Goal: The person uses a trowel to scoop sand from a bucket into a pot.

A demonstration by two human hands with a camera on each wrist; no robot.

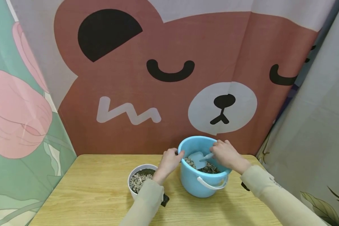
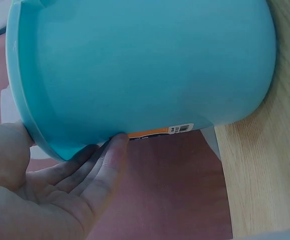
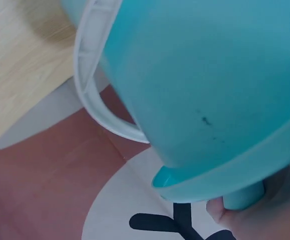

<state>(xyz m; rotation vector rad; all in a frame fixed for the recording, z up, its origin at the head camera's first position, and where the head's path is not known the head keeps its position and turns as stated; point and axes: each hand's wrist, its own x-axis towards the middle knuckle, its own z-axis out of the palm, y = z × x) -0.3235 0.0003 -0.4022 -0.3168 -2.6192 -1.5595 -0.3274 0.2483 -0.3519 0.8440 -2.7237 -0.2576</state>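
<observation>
A light blue bucket [image 1: 199, 185] with a white handle [image 1: 212, 185] stands upright on the table, with a speckled soil mix [image 1: 210, 168] in its bottom. My left hand [image 1: 169, 161] grips the bucket's left rim, thumb at the lip and fingers along the outer wall, as the left wrist view shows. In my right hand [image 1: 227, 153], over the right side of the opening, is the handle of a light blue scoop [image 1: 197, 159]. The scoop's blade lies inside the bucket at the soil. From the right wrist, the scoop's handle end [image 3: 244, 196] shows beyond the rim, with fingers around it.
Left of the bucket, a white pot [image 1: 132, 191] holds dark soil topped with pale grains, partly hidden by my left forearm. The wooden table [image 1: 96, 188] meets a bear-print curtain [image 1: 124, 138] at its back edge. A pale curtain [image 1: 308, 131] hangs at the right.
</observation>
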